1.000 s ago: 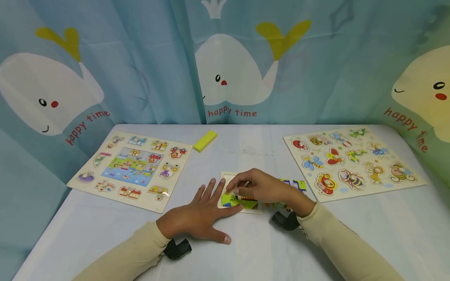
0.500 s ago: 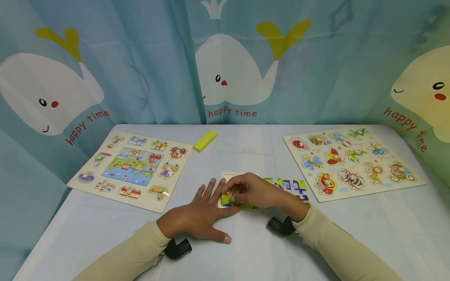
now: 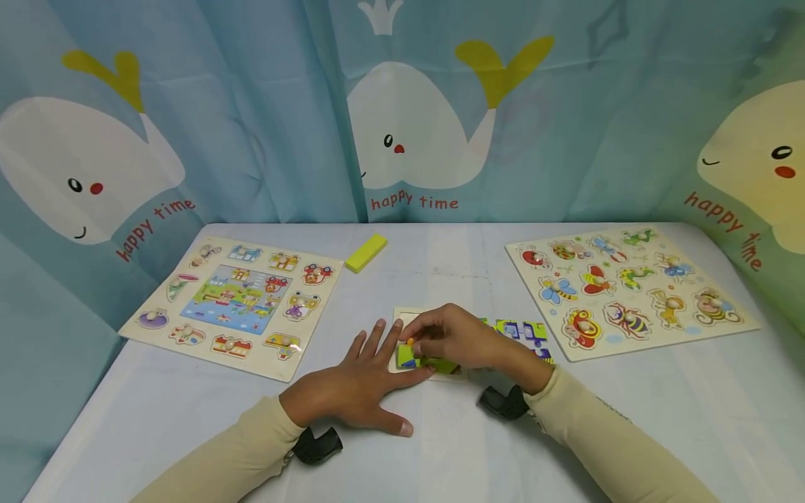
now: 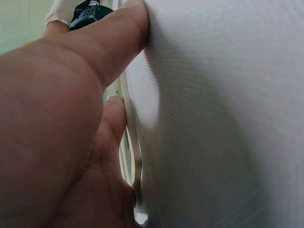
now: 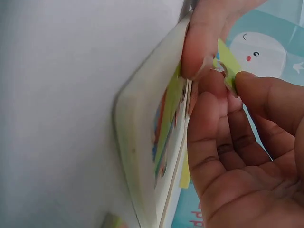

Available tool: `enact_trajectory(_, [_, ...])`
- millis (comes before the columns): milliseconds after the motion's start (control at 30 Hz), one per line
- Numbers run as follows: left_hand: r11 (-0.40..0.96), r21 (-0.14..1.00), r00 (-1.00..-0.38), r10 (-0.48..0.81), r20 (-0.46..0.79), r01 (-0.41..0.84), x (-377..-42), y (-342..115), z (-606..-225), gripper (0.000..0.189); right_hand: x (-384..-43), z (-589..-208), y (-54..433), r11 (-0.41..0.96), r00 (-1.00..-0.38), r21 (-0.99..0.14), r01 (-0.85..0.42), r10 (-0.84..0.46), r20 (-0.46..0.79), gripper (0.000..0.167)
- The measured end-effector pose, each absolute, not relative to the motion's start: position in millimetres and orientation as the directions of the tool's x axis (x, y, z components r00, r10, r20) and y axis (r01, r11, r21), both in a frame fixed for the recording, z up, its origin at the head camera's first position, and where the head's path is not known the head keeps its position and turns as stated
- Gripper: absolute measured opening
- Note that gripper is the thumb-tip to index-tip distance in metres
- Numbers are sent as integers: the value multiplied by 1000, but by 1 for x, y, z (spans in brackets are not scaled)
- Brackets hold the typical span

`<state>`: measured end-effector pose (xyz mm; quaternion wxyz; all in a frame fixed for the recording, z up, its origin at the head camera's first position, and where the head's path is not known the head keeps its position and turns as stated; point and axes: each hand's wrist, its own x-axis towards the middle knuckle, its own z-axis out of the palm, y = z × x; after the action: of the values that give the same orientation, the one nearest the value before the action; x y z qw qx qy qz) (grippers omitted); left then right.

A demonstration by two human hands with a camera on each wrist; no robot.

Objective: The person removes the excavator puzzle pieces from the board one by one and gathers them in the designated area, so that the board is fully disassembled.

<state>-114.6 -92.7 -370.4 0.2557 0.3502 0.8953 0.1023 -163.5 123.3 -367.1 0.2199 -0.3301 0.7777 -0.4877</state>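
My right hand [image 3: 449, 339] pinches a green jigsaw puzzle piece [image 5: 230, 69] between thumb and fingers. The piece, with a blue corner, is tilted close above the left part of a small wooden puzzle tray [image 3: 410, 314]. Inside the tray, coloured pieces [image 5: 165, 121] lie along the near side in the right wrist view. My left hand [image 3: 358, 384] is spread out with straight fingers, its index finger at the tray's left edge and thumb on the cloth. The left wrist view shows that thumb [image 4: 118, 38] against the table. The right hand hides much of the tray.
Several loose puzzle pieces [image 3: 523, 332] lie right of the tray. A knobbed vehicle board [image 3: 314, 328] is at the left, an insect board [image 3: 591, 349] at the right. A yellow block [image 3: 367, 253] sits near the table's back edge, before a whale-printed curtain [image 3: 277, 140].
The right hand has dipped and shifted slightly left, and the held green piece now shows tilted at the tray's left side. More loose pieces are uncovered at right. The left hand stays put.
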Motion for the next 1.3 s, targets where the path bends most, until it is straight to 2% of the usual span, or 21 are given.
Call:
enact_trajectory(800, [743, 368, -634, 670, -388, 559, -115, -91, -370, 80, -163, -359, 176, 404, -744, -861, -309, -667, -46, 17])
enact_trajectory(1300, [756, 350, -649, 655, -387, 554, -113, -91, -370, 80, -147, -349, 202, 493, -743, -832, -257, -651, -156, 14])
